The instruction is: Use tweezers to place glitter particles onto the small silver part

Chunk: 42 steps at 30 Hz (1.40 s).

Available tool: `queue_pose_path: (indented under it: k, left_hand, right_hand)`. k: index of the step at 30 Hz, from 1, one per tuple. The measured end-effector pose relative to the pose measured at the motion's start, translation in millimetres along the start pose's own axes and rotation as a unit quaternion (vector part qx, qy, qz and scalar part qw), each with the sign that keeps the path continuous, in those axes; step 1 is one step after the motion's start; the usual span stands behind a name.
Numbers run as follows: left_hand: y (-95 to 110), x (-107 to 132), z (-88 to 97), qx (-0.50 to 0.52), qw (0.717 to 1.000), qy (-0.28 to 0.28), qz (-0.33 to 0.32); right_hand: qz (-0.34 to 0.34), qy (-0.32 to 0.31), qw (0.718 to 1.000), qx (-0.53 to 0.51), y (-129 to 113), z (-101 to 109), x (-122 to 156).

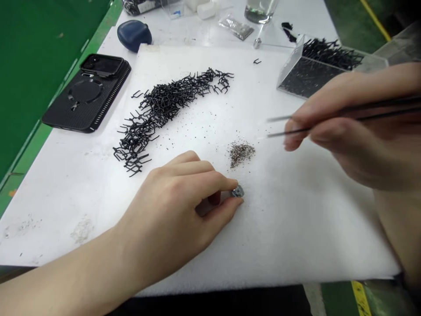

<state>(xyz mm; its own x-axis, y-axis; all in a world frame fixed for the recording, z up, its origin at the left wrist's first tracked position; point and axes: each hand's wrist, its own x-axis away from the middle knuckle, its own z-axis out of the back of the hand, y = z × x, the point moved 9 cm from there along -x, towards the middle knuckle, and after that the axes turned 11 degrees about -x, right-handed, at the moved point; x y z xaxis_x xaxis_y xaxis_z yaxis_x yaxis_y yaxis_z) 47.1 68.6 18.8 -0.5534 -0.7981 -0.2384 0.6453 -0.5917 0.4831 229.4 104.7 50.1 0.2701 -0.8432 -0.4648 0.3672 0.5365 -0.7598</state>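
The left hand [171, 210] grip pinches a small metal part [237, 191], with the right hand [348, 127] firmly gripping tweezers [279, 133] off to its right (tips apart, empty).

Our left hand with a small metal part, our right hand with the tweezers

Our left hand [171, 206] pinches the small metal part [237, 191] between thumb and fingertips [230, 184], very low over the white foam sheet [296, 232]. The part is silver-grey and almost square; it is too small for us to see its exact form. Our right hand [355, 127] grips the tweezers [378, 106], which are long, thin and dark. They point left toward the other hand, and we see their two fine tips stay a little apart, well away from the part.
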Motion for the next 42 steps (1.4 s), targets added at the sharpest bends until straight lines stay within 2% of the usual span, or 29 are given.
queue_pose_path:
  k: [2, 6, 9, 12, 15, 18, 20, 23, 27, 30, 33, 36, 42]
  left_hand:
    - [-2, 0, -1.0, 0.001, 1.000, 0.000, 0.006]
    - [-4, 0, -0.8, 0.011, 1.000, 0.003, 0.006]
    - [-4, -1, -1.2, 0.013, 1.000, 0.000, 0.007]
    - [-4, -1, -2.8, 0.021, 1.000, -0.005, 0.004]
    - [-3, -2, -4.6, 0.039, 0.999, -0.011, -0.003]
    - [-2, -1, -5.7, 0.042, 0.999, -0.018, 0.000]
    - [-2, -1, -5.8, 0.042, 0.999, -0.018, 0.002]
    - [-1, 1, -7.2, 0.048, 0.999, -0.020, 0.001]
    - [-2, 1, -9.8, 0.053, 0.998, -0.022, 0.002]
    - [-3, 1, -11.4, 0.054, 0.998, -0.025, 0.004]
    - [-4, 1, -13.6, 0.052, 0.998, -0.030, 0.003]
    - [-5, 2, -16.7, 0.052, 0.998, -0.034, 0.002]
    - [-4, 2, -20.1, 0.048, 0.998, -0.033, 0.002]
  right_hand:
    - [0.048, -0.024, 0.996, 0.078, -6, 8, -2]
    - [-0.005, -0.115, 0.975, 0.192, 4, 15, 2]
    - [-0.046, -0.208, 0.955, 0.206, 11, 8, 10]
    - [-0.073, -0.250, 0.947, 0.188, 14, 2, 12]
    - [-0.083, -0.235, 0.954, 0.167, 8, 4, 7]
    - [-0.080, -0.192, 0.959, 0.191, -5, 9, -4]
    - [-0.074, -0.195, 0.959, 0.191, -16, 2, -12]
    - [-0.079, -0.233, 0.959, 0.140, -27, -26, -29]
    - [-0.028, -0.218, 0.969, 0.111, -31, -74, -70]
    - [0.001, -0.203, 0.975, 0.088, -22, -109, -95]
    - [0.021, -0.220, 0.971, 0.088, -13, -136, -105]
    - [0.024, -0.219, 0.972, 0.084, -10, -141, -106]
    - [-0.005, -0.199, 0.977, 0.076, -3, -128, -106]
